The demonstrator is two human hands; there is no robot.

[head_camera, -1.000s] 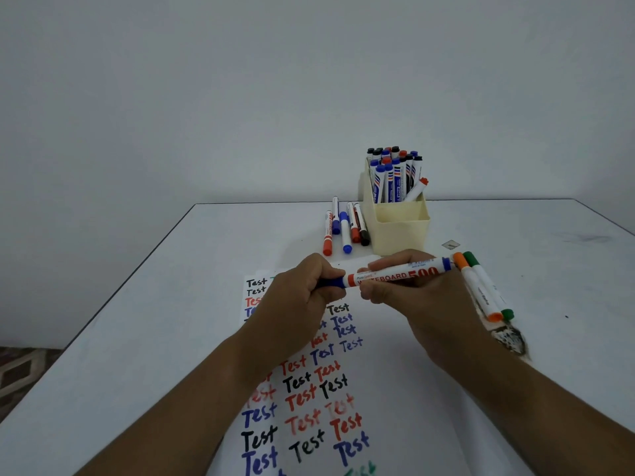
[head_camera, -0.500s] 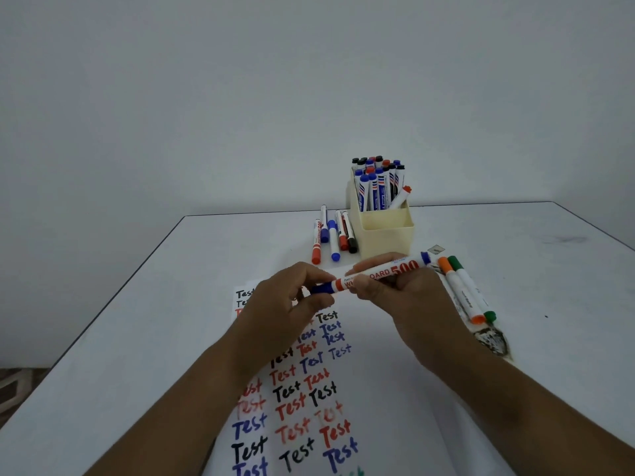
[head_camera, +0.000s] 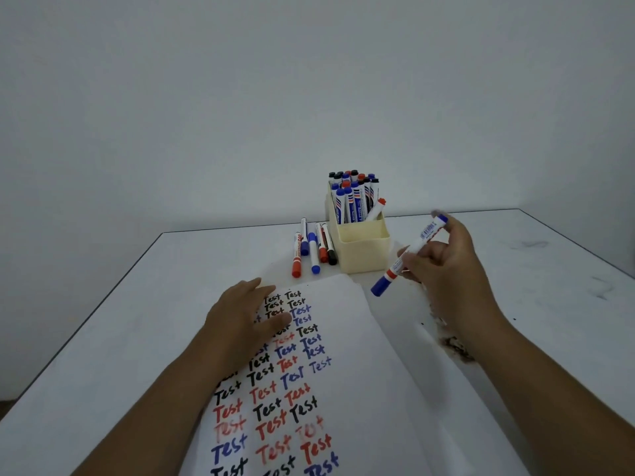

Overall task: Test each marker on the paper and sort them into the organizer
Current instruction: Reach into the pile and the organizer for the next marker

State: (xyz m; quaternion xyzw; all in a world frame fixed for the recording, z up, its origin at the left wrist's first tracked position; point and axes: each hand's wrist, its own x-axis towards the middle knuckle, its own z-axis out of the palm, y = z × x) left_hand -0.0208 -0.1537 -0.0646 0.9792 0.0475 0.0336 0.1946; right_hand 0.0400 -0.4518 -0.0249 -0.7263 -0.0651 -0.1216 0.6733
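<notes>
Hands have parted: right (head_camera: 443,266) grips blue marker (head_camera: 409,255), left (head_camera: 245,317) flat on paper (head_camera: 350,338).

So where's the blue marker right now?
In the head view, the blue marker is held in the right hand, tilted above the table just right of the organizer, beyond the paper.

The organizer (head_camera: 360,250)'s front compartment gapes open, loose markers (head_camera: 313,249) crowding its left side, bare table (head_camera: 532,262) rightward
</notes>
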